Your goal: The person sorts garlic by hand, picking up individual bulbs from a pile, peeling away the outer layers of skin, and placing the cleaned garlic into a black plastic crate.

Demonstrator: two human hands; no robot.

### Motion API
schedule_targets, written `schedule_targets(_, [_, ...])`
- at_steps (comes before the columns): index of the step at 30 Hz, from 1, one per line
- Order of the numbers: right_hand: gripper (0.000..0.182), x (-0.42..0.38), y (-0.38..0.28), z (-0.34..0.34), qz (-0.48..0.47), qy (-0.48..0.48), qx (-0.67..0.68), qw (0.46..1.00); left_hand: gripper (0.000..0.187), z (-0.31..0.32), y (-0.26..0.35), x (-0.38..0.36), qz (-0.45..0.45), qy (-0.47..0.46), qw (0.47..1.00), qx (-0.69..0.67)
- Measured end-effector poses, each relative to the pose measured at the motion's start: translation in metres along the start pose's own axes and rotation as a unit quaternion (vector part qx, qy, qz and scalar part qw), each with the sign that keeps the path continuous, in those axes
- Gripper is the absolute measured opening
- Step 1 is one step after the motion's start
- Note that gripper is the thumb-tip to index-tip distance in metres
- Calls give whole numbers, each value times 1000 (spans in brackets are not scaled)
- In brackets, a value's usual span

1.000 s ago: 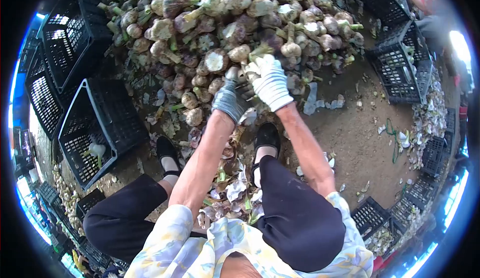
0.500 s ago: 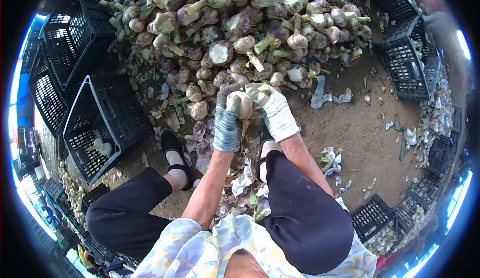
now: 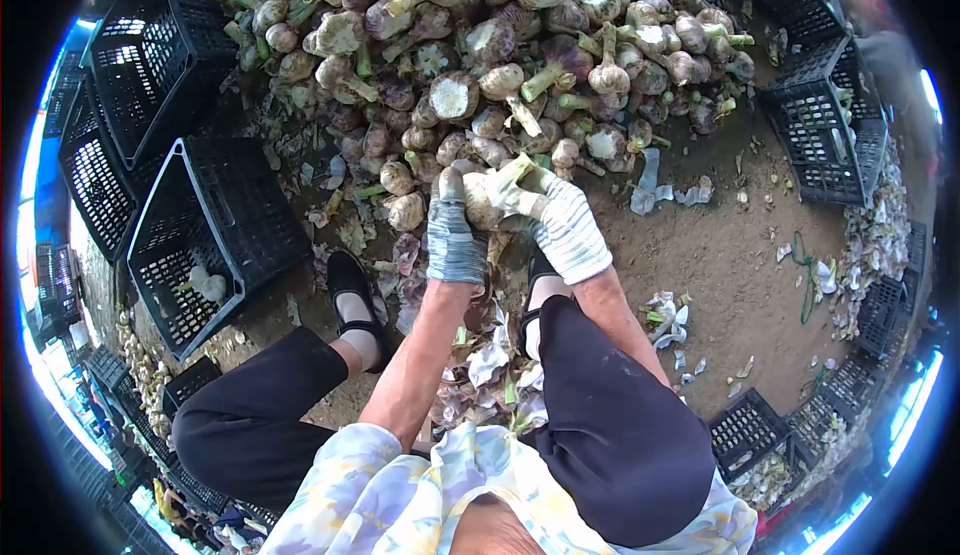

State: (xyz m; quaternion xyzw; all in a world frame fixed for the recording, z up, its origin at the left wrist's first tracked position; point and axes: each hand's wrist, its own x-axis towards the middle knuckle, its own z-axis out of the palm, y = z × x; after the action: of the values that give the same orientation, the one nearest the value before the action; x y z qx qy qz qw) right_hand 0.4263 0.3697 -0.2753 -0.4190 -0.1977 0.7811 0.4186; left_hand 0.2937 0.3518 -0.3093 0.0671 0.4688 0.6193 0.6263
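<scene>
Both hands wear striped, dirt-stained knit gloves and meet at the near edge of a large heap of garlic point(image 3: 455, 97). Between them is a pale garlic bulb point(image 3: 481, 203). My left hand point(image 3: 453, 232) is closed round the bulb's left side. My right hand point(image 3: 552, 213) pinches at its right side, where a pale green stem point(image 3: 514, 171) sticks up by the fingers. Whether that stem belongs to this bulb is hard to tell. Loose skins point(image 3: 490, 360) lie on the ground between my shoes, below the hands.
A black plastic crate point(image 3: 255, 205) tilts at the left with a few white bulbs point(image 3: 207, 283) in it. More crates point(image 3: 140, 55) stand behind it. Another crate point(image 3: 820, 135) is at the right, beside scattered peelings point(image 3: 865, 230). A green string point(image 3: 803, 275) lies on the dirt floor.
The bulb has turned in my hands, and its pale rounded side no longer faces up. My right fingers have shifted onto the stem area. The whole view has moved slightly.
</scene>
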Motion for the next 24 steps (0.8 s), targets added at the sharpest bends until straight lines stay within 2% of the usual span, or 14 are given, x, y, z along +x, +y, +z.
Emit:
schedule_targets(2, [28, 3, 4, -5, -26, 4, -88, 996, 33, 4, 2, -5, 82, -27, 987, 136])
schedule_targets(4, [29, 9, 9, -8, -32, -35, -51, 998, 36, 11, 2, -14, 272, 1, 887, 373])
schedule_targets(6, [21, 11, 10, -7, -27, -9, -71, 997, 44, 11, 5, -8, 260, 10, 901, 348])
schedule_targets(8, [26, 16, 19, -11, -135, 45, -409, 901, 51, 4, 13, 6, -138, 107, 984, -24])
schedule_targets(9, [28, 22, 25, -16, -251, 44, -520, 815, 57, -1, 17, 11, -213, 121, 966, -84])
schedule_targets(12, [30, 26, 28, -15, -288, 11, -488, 824, 62, -17, 29, 19, -299, -4, 947, -115])
schedule_targets(13, [34, 14, 8, -3, -130, -15, -408, 903, 62, -15, 31, 21, -296, -4, 948, -115])
schedule_targets(14, [37, 8, 5, -2, -85, -45, -207, 974, 62, -12, 32, 26, -278, 52, 952, -120])
schedule_targets(16, [37, 0, -1, 1, -50, -85, -150, 984, 63, 0, 34, 23, -260, 106, 952, -124])
schedule_targets(18, [31, 12, 15, -15, -109, -86, -183, 973, 64, 16, 32, 13, -194, -8, 980, -34])
schedule_targets(19, [26, 9, 9, -13, 40, -50, 46, 997, 60, 18, 29, 2, -97, -44, 994, 0])
schedule_targets(20, [24, 5, 0, -6, 48, -30, 106, 993, 56, 22, 18, -2, 31, -74, 997, 3])
schedule_targets(22, [23, 3, -2, -5, -5, -71, 31, 997, 56, 25, 13, -24, 288, -52, 898, 328])
schedule_targets(24, [25, 7, -6, -14, -33, -74, -133, 988, 53, 24, 19, -31, 189, -47, 964, 181])
